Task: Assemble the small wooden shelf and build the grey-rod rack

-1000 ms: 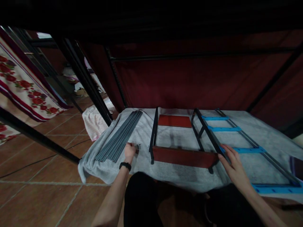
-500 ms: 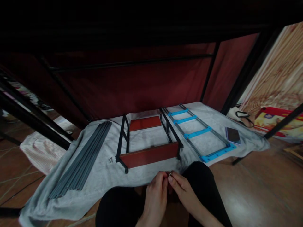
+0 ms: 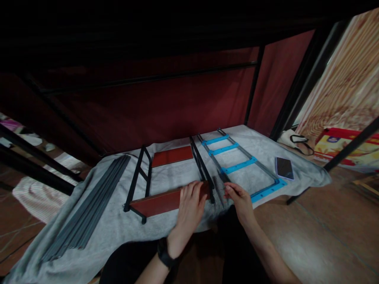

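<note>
A small rack with black side frames (image 3: 136,179) stands on grey cloth, with a reddish-brown back board (image 3: 171,156) and a reddish-brown front board (image 3: 160,202). My left hand (image 3: 189,207) grips the right part of the front board, its fingers over the top edge. My right hand (image 3: 241,201) is just right of the rack's right side frame, thumb and fingers pinched together. Whatever is between those fingertips is too small and blurred to name. A blue ladder-like frame with grey tubes (image 3: 240,165) lies beyond my right hand.
Grey tubes (image 3: 89,205) lie in a bundle on the left of the cloth (image 3: 118,230). At the right is a phone (image 3: 284,168). Beyond the cloth sits a red and yellow box (image 3: 346,150). Dark bars (image 3: 38,169) and a dark red panel (image 3: 166,106) surround the space.
My hands were together near my knees, fingering a small piece. They have parted: the left has moved up onto the front board, the right towards the rack's right side. The view has shifted slightly.
</note>
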{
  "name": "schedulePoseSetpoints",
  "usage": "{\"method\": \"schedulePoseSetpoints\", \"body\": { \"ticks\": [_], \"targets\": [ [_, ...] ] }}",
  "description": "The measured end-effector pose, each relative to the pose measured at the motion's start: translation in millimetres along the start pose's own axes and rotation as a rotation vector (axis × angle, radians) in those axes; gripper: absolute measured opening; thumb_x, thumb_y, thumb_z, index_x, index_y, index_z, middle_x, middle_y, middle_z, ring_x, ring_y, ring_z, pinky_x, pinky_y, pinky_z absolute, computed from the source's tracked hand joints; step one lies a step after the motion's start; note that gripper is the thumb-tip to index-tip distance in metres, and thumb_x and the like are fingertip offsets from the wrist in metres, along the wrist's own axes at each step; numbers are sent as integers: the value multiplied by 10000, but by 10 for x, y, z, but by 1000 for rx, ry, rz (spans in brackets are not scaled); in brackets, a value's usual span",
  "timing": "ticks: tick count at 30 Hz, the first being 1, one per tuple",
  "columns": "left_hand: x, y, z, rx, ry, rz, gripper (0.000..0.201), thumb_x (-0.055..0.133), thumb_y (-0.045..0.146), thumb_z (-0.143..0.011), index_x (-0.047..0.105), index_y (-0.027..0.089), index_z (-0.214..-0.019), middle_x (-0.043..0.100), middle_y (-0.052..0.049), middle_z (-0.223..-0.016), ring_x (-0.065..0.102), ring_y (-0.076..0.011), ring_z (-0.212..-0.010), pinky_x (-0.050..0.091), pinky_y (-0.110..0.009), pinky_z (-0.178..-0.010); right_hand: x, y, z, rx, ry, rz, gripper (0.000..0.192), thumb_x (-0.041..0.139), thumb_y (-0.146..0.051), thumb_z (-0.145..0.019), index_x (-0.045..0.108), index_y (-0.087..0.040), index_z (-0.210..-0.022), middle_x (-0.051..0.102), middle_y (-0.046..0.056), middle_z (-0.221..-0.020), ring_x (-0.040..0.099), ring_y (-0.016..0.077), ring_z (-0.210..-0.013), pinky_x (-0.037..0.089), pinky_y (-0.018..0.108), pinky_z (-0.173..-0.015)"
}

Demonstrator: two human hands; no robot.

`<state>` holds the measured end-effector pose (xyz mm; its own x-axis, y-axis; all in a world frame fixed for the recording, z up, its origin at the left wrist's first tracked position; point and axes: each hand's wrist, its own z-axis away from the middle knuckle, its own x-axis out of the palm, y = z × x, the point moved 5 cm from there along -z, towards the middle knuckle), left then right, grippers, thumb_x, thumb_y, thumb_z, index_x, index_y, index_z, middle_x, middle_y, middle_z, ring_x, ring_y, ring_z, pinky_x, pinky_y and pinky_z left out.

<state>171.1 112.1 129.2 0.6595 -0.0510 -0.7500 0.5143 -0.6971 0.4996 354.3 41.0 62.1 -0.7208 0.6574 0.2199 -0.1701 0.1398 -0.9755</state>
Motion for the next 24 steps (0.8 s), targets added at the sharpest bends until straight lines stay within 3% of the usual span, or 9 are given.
{"method": "schedulePoseSetpoints", "body": {
  "ticks": [4,8,12,19,24],
  "targets": [
    [289,-122,-293,35,-100,-105,451,574,164,-905,524,216,-1350,636,-129,-1266,560,-307,-1198,368,-506,-1070,66,149,-377,-27,50,-113,403,811,-546,-673,699,-229,-897,648,-6,-749,592,166,-675,564,344,-636],
    [498,-181,-342,20,-179,-139,485,611,202,-903,500,217,-1375,666,-124,-1220,600,-306,-1132,404,-473,-1006,218,273,-482,-13,9,-128,375,789,-531,-704,666,-211,-857,634,-8,-739,582,150,-654,544,324,-625],
    [532,-189,-339,20,-146,-174,475,653,267,-902,517,237,-1356,686,-105,-1189,618,-304,-1110,422,-445,-955,321,311,-492,-3,-34,-179,326,770,-505,-728,655,-216,-826,613,-20,-713,575,139,-643,538,309,-627],
    [528,-189,-322,30,-104,-235,452,636,296,-928,507,216,-1354,700,-88,-1182,642,-269,-1071,453,-416,-931,365,413,-513,41,30,-268,344,795,-486,-679,664,-191,-798,618,-20,-699,593,131,-618,546,293,-602],
    [505,-182,-336,6,-65,-256,352,650,318,-920,564,190,-1237,712,-86,-1128,655,-263,-1021,480,-396,-898,396,445,-489,39,58,-331,299,782,-454,-713,666,-194,-805,629,-23,-704,606,119,-601,550,272,-592]
  ]
}}
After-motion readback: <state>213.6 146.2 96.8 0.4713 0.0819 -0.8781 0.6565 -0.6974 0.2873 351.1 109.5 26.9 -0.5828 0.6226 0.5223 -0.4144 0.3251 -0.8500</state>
